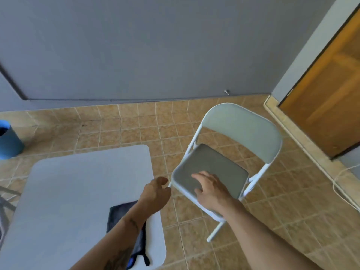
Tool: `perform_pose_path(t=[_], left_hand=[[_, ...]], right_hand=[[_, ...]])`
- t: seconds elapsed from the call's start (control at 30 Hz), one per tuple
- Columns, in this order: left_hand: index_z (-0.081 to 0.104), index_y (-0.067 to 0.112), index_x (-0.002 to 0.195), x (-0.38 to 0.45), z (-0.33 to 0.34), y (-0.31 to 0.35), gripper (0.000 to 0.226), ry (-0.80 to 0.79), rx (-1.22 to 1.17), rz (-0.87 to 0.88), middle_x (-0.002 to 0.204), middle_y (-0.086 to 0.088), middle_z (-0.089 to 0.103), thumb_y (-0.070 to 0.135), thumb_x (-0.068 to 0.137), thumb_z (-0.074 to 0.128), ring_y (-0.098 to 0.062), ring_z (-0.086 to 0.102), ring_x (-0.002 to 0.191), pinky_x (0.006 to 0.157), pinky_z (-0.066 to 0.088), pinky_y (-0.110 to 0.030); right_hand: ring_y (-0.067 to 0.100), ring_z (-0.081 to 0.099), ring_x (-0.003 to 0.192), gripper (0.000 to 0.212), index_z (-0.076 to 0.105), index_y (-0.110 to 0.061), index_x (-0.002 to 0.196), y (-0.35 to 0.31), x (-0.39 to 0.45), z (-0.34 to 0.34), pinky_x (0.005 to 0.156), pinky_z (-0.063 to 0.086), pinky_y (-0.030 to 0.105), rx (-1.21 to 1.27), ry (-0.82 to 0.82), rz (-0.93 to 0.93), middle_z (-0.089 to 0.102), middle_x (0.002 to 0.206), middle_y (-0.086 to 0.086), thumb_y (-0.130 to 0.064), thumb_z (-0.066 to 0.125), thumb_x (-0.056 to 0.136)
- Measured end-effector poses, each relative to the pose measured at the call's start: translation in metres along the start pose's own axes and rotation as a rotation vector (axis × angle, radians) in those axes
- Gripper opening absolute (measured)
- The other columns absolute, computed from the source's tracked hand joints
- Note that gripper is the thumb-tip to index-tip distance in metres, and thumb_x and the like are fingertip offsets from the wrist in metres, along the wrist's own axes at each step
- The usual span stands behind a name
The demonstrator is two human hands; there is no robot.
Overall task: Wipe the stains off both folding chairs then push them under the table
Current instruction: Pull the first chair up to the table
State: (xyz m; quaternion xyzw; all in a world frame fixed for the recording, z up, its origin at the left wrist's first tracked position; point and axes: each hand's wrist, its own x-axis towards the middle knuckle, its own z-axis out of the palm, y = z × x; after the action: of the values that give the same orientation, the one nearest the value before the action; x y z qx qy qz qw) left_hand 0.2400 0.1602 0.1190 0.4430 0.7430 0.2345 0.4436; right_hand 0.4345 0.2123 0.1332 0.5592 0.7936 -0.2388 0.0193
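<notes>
Both forearms fill the bottom of my view, and they lead to the two grips. My right hand [209, 189] lies flat on the folding chair [229, 152], with the fingers straight and spread on the front part of its dark grey seat [214, 164]; it clamps on nothing, it only presses or touches. My left hand [156, 189] is at the front left corner of the same seat, the fingers loosely curled and the thumb close to the white frame tube [188, 151]; whether it already pinches the tube I cannot tell, it seems only to touch the edge. This chair stands unfolded on the tiled floor [116, 129], just beside the right edge of the white counter [78, 182], with its pale backrest [245, 129] turned away from me. I see only this one chair. A dark cloth [116, 213] lies on the near part of the counter, partly under my left forearm, so I judge the wiping is not in hand now. In my judgement the chair is light and stiff, made of thin metal tube, but the folding joints can close, and the feet can scrape or catch in the tile seams. I would hold it by the seat rim on both sides, or by the top of the backrest, not by the hinged struts where fingers could be trapped. Farther away, a blue bucket [8, 141] stands near the grey wall [155, 45], and a wooden door [327, 94] is at the right.
</notes>
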Motion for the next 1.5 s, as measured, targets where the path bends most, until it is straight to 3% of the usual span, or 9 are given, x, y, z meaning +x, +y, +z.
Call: perform_pose_path(t=[0.1, 0.23, 0.4, 0.63, 0.73, 0.9, 1.03, 1.2, 1.5], left_hand=[[0.057, 0.018, 0.133, 0.007, 0.014, 0.057, 0.043, 0.018, 0.012, 0.073, 0.114, 0.003, 0.063, 0.019, 0.090, 0.054, -0.014, 0.062, 0.086, 0.074, 0.047, -0.022], [0.060, 0.021, 0.129, 0.020, 0.048, 0.130, 0.041, 0.073, 0.064, 0.142, 0.122, 0.001, 0.064, 0.016, 0.089, 0.053, -0.018, 0.059, 0.099, 0.084, 0.045, -0.025], [0.066, 0.020, 0.120, 0.028, 0.115, 0.215, 0.035, 0.131, 0.017, 0.195, 0.111, 0.004, 0.066, 0.013, 0.088, 0.054, -0.009, 0.058, 0.080, 0.057, 0.038, -0.009], [0.067, 0.021, 0.121, 0.036, 0.204, 0.309, 0.037, 0.145, -0.130, 0.163, 0.112, 0.001, 0.069, 0.016, 0.085, 0.059, -0.020, 0.062, 0.091, 0.069, 0.044, -0.024], [0.063, 0.017, 0.126, 0.041, 0.235, 0.343, 0.040, 0.099, -0.160, 0.157, 0.120, -0.001, 0.066, 0.017, 0.086, 0.058, -0.019, 0.059, 0.103, 0.076, 0.044, -0.026], [0.060, 0.016, 0.128, 0.078, 0.268, 0.393, 0.040, 0.129, -0.180, 0.160, 0.121, -0.002, 0.063, 0.012, 0.088, 0.055, -0.012, 0.059, 0.087, 0.063, 0.045, -0.020], [0.053, 0.019, 0.133, 0.130, 0.293, 0.418, 0.048, 0.154, -0.248, 0.078, 0.131, -0.006, 0.057, 0.015, 0.086, 0.055, -0.019, 0.061, 0.094, 0.078, 0.052, -0.030], [0.036, 0.011, 0.145, 0.210, 0.330, 0.436, 0.062, 0.201, -0.283, -0.031, 0.132, -0.012, 0.047, 0.014, 0.085, 0.053, -0.020, 0.063, 0.082, 0.058, 0.047, -0.029], [0.036, 0.002, 0.135, 0.304, 0.376, 0.445, 0.080, 0.272, -0.307, -0.385, 0.136, -0.022, 0.042, 0.045, 0.076, 0.071, -0.039, 0.048, 0.121, 0.103, 0.044, -0.047]], right_hand=[[0.022, 0.034, 0.135, 0.051, 0.039, -0.029, 0.146, 0.048, -0.007, -0.055, 0.110, 0.034, 0.038, -0.006, 0.092, 0.038, 0.038, 0.147, -0.008, -0.029, 0.048, 0.095], [0.024, 0.036, 0.134, 0.051, 0.043, -0.029, 0.143, 0.122, -0.018, -0.117, 0.111, 0.033, 0.035, -0.017, 0.192, 0.095, 0.040, 0.145, -0.007, -0.028, 0.050, 0.093], [0.025, 0.038, 0.131, 0.051, 0.043, -0.027, 0.143, 0.221, -0.027, -0.186, 0.108, 0.036, 0.037, -0.002, 0.233, 0.094, 0.041, 0.145, -0.005, -0.025, 0.047, 0.093], [0.024, 0.032, 0.135, 0.050, 0.040, -0.029, 0.145, 0.336, -0.042, -0.282, 0.109, 0.035, 0.039, -0.017, 0.243, 0.076, 0.036, 0.150, -0.005, -0.024, 0.047, 0.096], [0.022, 0.030, 0.136, 0.050, 0.040, -0.030, 0.144, 0.366, -0.037, -0.320, 0.108, 0.037, 0.040, -0.023, 0.262, 0.056, 0.034, 0.149, -0.005, -0.021, 0.049, 0.096], [0.019, 0.033, 0.132, 0.051, 0.040, -0.032, 0.143, 0.398, -0.006, -0.361, 0.102, 0.040, 0.037, -0.057, 0.287, -0.018, 0.036, 0.146, -0.008, -0.017, 0.051, 0.095], [0.018, 0.033, 0.132, 0.053, 0.038, -0.031, 0.144, 0.417, 0.037, -0.380, 0.103, 0.041, 0.037, -0.094, 0.254, -0.071, 0.035, 0.145, -0.009, -0.018, 0.051, 0.095], [0.017, 0.029, 0.136, 0.054, 0.036, -0.031, 0.146, 0.432, 0.110, -0.398, 0.106, 0.038, 0.038, -0.149, 0.174, -0.152, 0.033, 0.147, -0.010, -0.018, 0.050, 0.095], [0.020, 0.031, 0.135, 0.051, 0.041, -0.033, 0.142, 0.457, 0.222, -0.415, 0.107, 0.037, 0.042, -0.239, -0.079, -0.235, 0.035, 0.147, -0.008, -0.021, 0.047, 0.093]])
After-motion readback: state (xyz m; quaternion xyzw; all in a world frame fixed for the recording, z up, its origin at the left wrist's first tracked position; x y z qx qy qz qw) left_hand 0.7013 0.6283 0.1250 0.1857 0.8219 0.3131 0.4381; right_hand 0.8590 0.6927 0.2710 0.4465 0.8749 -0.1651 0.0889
